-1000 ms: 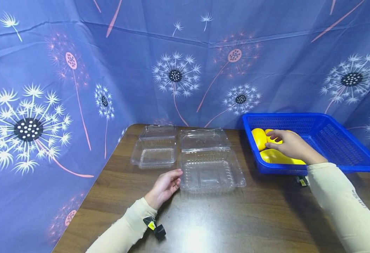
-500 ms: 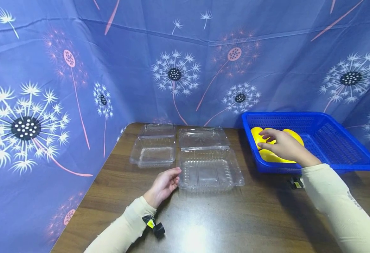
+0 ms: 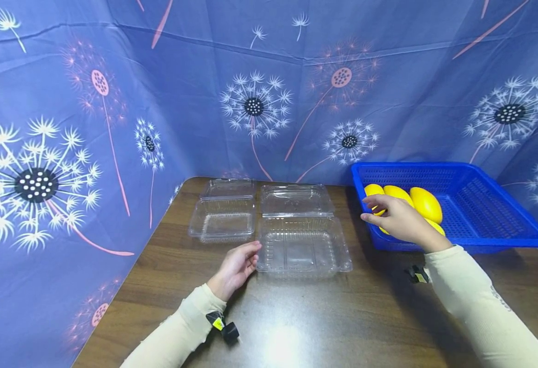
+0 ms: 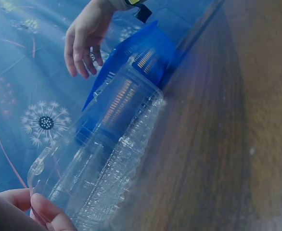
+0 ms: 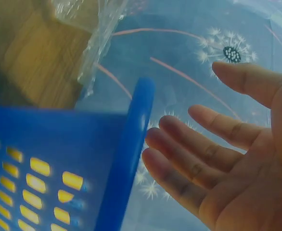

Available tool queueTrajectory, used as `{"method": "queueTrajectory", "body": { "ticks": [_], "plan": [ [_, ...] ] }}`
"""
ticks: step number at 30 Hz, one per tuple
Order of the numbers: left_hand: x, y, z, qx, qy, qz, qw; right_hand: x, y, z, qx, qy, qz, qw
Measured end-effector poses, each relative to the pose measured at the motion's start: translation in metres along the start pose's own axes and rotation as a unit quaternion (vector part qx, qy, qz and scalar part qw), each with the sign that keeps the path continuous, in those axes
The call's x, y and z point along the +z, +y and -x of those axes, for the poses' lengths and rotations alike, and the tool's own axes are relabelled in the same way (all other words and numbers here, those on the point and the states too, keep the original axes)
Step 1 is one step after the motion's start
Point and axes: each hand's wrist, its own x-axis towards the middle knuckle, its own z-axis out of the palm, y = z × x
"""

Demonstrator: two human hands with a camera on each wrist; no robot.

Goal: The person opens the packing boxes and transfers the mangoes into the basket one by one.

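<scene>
My left hand (image 3: pixel 236 269) pinches the left edge of a large clear plastic clamshell box (image 3: pixel 298 250) between thumb and fingers. That box lies on the table with its lid folded back. In the left wrist view, the fingertips (image 4: pixel 47 207) grip its rim. My right hand (image 3: pixel 400 220) hovers over the left rim of a blue plastic basket (image 3: pixel 490 204), holding nothing. Its fingers are spread and slightly bent in the right wrist view. Inside the basket lie several smooth yellow fruits, mango-like, one of them a yellow fruit (image 3: pixel 426 204) near the middle; the hand partly hides others.
A smaller clear clamshell box (image 3: pixel 225 222), also with its lid back, stands left of the large one. Blue dandelion-print cloth (image 3: pixel 273 51) hangs behind and to the left of the brown wooden table (image 3: pixel 333 322).
My right hand has moved left, from above the fruits to the basket's left rim, uncovering more of them. The left hand stays at the large box's edge.
</scene>
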Motion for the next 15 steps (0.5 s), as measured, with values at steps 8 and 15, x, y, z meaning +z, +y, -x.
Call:
{"method": "queueTrajectory", "body": {
  "ticks": [8,15],
  "plan": [
    [-0.001,-0.001,-0.002,0.035,0.014,-0.030,0.9988,0.008,-0.010,0.007,0.018,0.002,-0.013,0.9998],
    [-0.002,-0.002,-0.004,0.057,0.019,-0.035,0.9976,0.025,-0.017,0.011,-0.002,0.020,-0.040,0.9990]
  ]
}}
